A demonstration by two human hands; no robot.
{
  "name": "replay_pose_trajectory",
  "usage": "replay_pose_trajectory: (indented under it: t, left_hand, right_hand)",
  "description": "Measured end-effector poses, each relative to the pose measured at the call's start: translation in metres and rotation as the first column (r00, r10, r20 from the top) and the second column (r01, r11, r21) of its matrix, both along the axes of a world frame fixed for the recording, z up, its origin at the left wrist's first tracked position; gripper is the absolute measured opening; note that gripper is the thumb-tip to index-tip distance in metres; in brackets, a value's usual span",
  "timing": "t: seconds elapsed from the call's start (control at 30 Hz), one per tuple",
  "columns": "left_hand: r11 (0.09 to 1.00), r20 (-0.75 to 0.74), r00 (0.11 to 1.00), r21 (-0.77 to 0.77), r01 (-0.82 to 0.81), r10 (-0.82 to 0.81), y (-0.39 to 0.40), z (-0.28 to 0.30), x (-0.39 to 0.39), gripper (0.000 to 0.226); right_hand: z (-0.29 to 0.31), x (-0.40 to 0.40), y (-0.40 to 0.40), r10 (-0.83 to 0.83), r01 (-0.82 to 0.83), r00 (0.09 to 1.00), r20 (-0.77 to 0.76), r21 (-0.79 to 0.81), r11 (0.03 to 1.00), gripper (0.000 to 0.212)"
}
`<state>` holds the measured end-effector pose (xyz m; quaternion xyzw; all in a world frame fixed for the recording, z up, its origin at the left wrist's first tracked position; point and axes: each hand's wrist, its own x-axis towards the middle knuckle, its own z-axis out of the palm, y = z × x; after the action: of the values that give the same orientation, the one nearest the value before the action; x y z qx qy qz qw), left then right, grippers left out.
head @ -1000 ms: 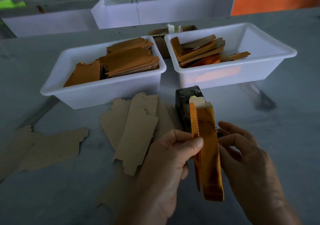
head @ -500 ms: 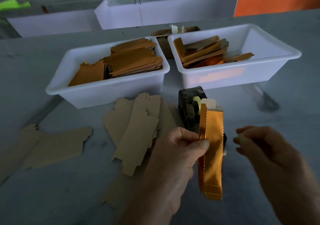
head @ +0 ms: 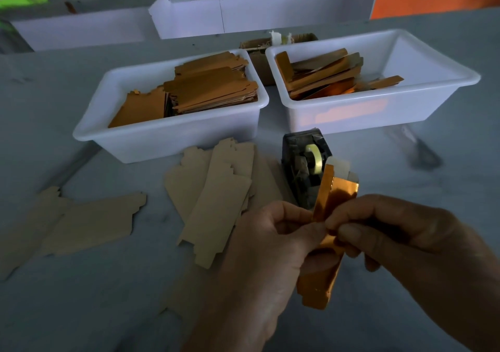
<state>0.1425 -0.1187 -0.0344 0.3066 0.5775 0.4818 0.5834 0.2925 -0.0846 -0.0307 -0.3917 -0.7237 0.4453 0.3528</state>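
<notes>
A narrow gold foil carton [head: 322,281], half folded into a sleeve, stands upright in front of me with its top flaps open. My left hand [head: 265,251] pinches its left edge between thumb and forefinger. My right hand [head: 405,246] pinches the same spot from the right, fingers curled over the carton's middle. Just behind the carton sits a dark tape dispenser [head: 303,162] with a yellowish tape roll.
Flat brown carton blanks [head: 216,197] lie on the grey table left of my hands, more [head: 81,221] at far left. A left white tub [head: 167,132] holds stacked gold blanks. A right white tub [head: 378,108] holds folded gold cartons. White trays stand along the back.
My right hand, which had let go and hung apart half a second ago, has come back and now pinches the carton beside my left thumb. The carton sits slightly lower and more tilted.
</notes>
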Motion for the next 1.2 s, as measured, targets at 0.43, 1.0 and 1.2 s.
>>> replay_pose_trajectory:
  t: [0.43,1.0,1.2]
  left_hand:
    - [0.996,-0.007,0.998,0.053,0.069,-0.069,-0.003,0.0,-0.004,0.003]
    - [0.99,-0.124,0.992,0.139,0.005,0.012,-0.01,-0.005,0.003,0.012]
    - [0.967,-0.258,0.957,0.248,-0.063,0.129,-0.013,-0.007,0.013,0.018]
  right_hand:
    - [0.0,-0.007,0.001,-0.073,0.078,0.989,0.126,-0.032,0.996,0.057]
    - [0.009,-0.017,-0.006,-0.183,0.117,0.915,0.359,0.199,0.973,0.057]
    - [0.012,-0.023,-0.013,-0.308,0.17,0.83,0.466,0.313,0.934,0.056]
